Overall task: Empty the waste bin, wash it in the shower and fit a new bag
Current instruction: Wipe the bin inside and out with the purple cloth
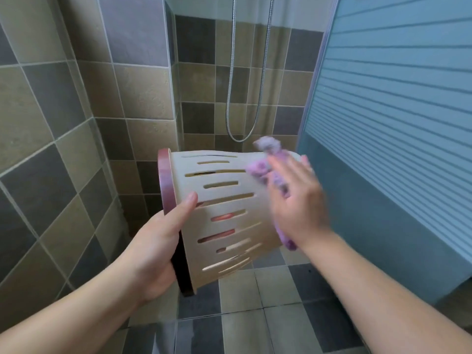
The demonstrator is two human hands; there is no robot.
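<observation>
Left hand (155,241) grips the bin (224,213) by its rim at 9 o'clock, tipped sideways mid-air to expose its slotted wall. Right hand (296,200), fingers fairly straight, presses a cloth (260,169) near its base at 2 o'clock, likely wiping.

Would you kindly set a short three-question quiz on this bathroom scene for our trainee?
1. True or false: the bin stands upright on the floor.
2. Which hand holds the bin by its dark red rim?
3. The right hand presses against the bin: A a sponge, B a purple cloth, C a brush.

Key: 1 false, it is held on its side in the air. 2 the left hand. 3 B.
</observation>
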